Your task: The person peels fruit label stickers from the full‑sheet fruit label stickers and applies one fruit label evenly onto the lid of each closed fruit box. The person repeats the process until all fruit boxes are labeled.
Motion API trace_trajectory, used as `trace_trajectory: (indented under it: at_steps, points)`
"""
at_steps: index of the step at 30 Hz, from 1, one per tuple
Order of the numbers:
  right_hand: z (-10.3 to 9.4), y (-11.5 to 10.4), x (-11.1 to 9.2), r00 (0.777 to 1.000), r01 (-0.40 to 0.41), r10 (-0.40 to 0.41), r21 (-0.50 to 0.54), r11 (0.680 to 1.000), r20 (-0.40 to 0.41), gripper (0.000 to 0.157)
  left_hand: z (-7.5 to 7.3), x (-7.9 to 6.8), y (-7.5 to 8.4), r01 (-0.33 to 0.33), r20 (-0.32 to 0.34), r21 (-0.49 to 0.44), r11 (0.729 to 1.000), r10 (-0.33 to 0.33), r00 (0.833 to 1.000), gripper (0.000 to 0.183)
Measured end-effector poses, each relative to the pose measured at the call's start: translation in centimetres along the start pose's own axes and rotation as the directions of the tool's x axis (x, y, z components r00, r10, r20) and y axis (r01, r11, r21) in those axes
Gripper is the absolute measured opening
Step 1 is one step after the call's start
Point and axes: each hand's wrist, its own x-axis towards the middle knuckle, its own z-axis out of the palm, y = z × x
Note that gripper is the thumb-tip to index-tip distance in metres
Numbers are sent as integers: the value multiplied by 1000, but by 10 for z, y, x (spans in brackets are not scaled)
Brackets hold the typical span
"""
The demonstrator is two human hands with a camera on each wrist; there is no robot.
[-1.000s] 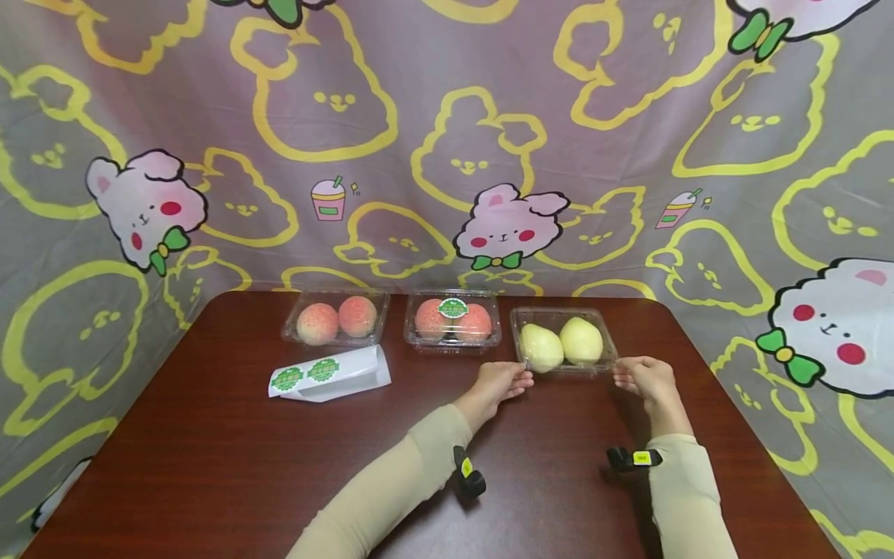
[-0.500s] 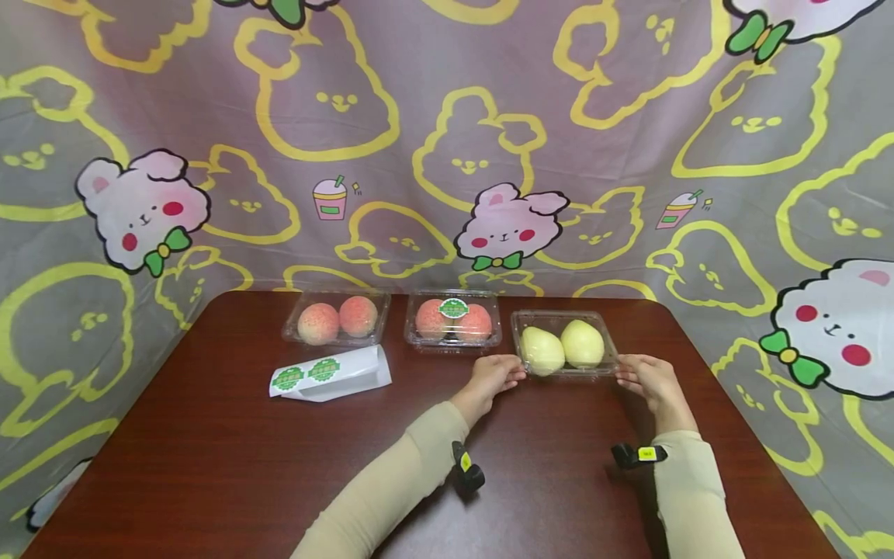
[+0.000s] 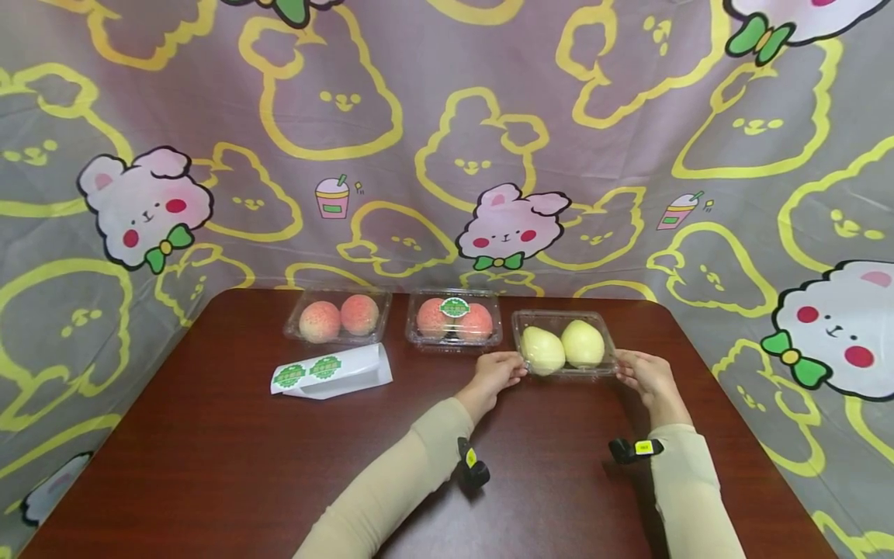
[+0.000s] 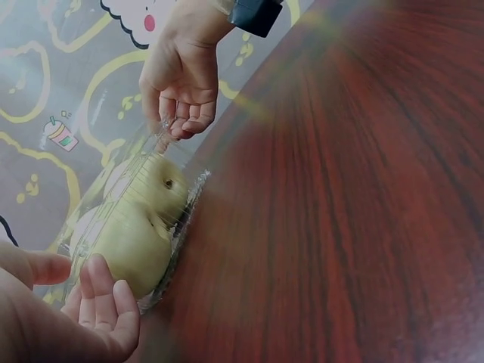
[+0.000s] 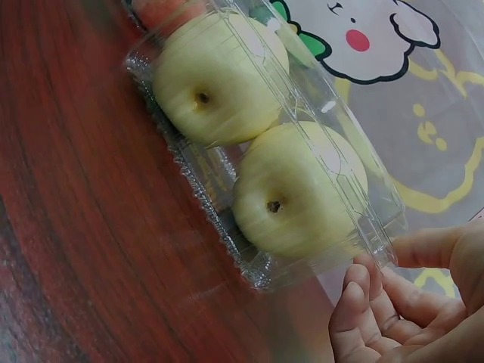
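Note:
Two pale yellow pears [image 3: 583,344] lie in a clear plastic fruit box [image 3: 567,374] at the right of the table. At its near left corner, my left hand [image 3: 494,376] pinches the rim between thumb and fingers; the left wrist view shows this hand [image 4: 83,306] low beside the pears. My right hand [image 3: 649,380] grips the opposite end, thumb and index finger meeting on the rim in the right wrist view, where the lid [image 5: 321,151] covers the pears. No label is visible on this box. Some fingertips are hidden behind the plastic.
Left of the pears stands a clear box [image 3: 454,341] of peaches with a green round label [image 3: 455,308]. Further left is another box of peaches [image 3: 340,317]. A white strip with green round stickers [image 3: 331,371] lies before it. A patterned curtain [image 3: 391,101] surrounds the brown table [image 3: 230,466].
My left hand has shifted slightly left and up along the box's corner. My right hand has come in closer against its right end. The box has barely moved.

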Motion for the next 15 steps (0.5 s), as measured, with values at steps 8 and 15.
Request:
trace_trajectory:
  at_steps: [8, 15]
  points:
    - [-4, -1, -3, 997, 5, -5, -4, 1000, 79, 33, -2, -1, -4, 2, 26, 14, 1000, -3, 1000, 24]
    - [-8, -3, -7, 989, 13, -8, -33, 999, 149, 30, -4, -8, -2, 3, 44, 45, 999, -5, 999, 25]
